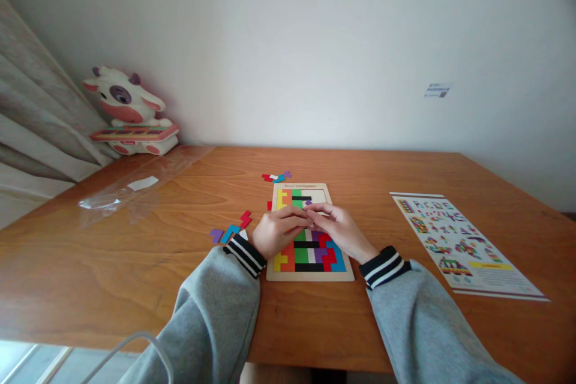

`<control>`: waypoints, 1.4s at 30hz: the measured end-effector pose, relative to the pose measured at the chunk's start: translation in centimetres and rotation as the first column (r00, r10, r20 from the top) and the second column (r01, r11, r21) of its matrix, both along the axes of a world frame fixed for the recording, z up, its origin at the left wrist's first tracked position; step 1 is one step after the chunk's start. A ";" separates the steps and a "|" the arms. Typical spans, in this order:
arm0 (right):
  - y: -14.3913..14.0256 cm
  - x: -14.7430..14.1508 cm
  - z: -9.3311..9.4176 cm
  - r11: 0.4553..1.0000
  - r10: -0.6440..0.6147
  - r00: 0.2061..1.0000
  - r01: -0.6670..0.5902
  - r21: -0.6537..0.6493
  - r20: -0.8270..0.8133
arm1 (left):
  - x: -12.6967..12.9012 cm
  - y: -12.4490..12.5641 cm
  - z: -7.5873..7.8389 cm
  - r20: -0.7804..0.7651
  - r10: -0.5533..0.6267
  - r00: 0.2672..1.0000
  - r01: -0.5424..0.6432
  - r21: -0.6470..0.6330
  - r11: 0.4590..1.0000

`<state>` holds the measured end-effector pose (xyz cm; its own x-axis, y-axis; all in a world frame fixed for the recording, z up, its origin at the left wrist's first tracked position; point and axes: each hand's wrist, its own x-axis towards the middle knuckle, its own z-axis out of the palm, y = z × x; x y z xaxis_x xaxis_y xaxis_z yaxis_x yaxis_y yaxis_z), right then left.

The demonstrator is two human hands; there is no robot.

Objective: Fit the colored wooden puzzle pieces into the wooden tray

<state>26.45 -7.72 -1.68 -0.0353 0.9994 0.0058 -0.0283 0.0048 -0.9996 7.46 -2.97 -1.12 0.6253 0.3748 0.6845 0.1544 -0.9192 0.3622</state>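
A wooden tetromino puzzle board [310,276] lies in front of me, with yellow, orange, green, black, purple, red and blue pieces in its frame. Over its middle my left hand [279,231] and my right hand [339,229] meet at the fingertips, both closed. A small purple puzzle piece [308,203] peeks out at the right fingertips, which seem to pinch it. What the left fingers hold, if anything, is hidden. White board surface shows in the upper right of the frame.
Loose pieces, including a blue one [230,233] and a red one [245,219], lie left of the board; several more [279,179] are behind it. A printed sheet [463,246] lies right. Clear plastic wrap [148,189] and a cow toy keyboard [135,132] are back left.
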 end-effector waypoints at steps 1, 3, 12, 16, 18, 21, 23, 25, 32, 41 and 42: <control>0.1 -0.1 -0.1 1.000 -0.011 0.999 0.011 -0.008 -0.036 | 0.2 -0.1 0.0 0.015 0.014 1.000 -0.014 0.007 1.000; 0.2 -0.1 -0.3 0.999 -0.034 0.996 0.033 -0.013 -0.087 | 0.5 -0.2 -0.2 0.042 0.051 0.998 -0.052 0.025 0.998; 0.6 0.6 -1.5 0.960 -0.229 0.944 0.178 0.216 0.239 | 0.6 0.2 -1.0 -0.168 0.204 0.965 -0.203 0.021 0.979; 0.8 0.5 -2.1 0.943 -0.237 0.921 0.140 0.303 0.310 | 0.6 0.2 -1.3 -0.226 0.219 0.949 -0.229 -0.021 0.973; 1.0 0.4 -2.3 0.934 -0.242 0.910 0.123 0.337 0.337 | 0.6 0.2 -1.3 -0.242 0.215 0.946 -0.230 -0.032 0.973; 1.4 0.4 -2.7 0.914 -0.277 0.886 0.123 0.387 0.371 | 0.6 0.1 -1.3 -0.282 0.219 0.934 -0.243 -0.052 0.969; 1.7 0.4 -2.9 0.900 -0.302 0.869 0.125 0.418 0.391 | 0.6 0.0 -1.3 -0.314 0.228 0.922 -0.259 -0.060 0.964; 1.7 0.5 -2.8 0.887 -0.320 0.850 0.115 0.447 0.418 | 0.5 -0.1 -1.2 -0.337 0.236 0.912 -0.271 -0.061 0.961; 0.7 0.5 -0.8 0.841 -0.392 0.765 0.073 0.535 0.511 | 0.4 -0.1 -1.2 -0.343 0.231 0.910 -0.263 -0.049 0.963; 0.5 0.0 -1.3 0.874 -0.265 0.804 -0.034 0.485 0.533 | 0.4 -0.1 -1.3 -0.320 0.233 0.918 -0.251 -0.016 0.968; 0.5 0.0 -1.3 0.874 -0.259 0.814 -0.031 0.485 0.519 | 0.4 0.0 -1.4 -0.314 0.230 0.921 -0.245 -0.010 0.969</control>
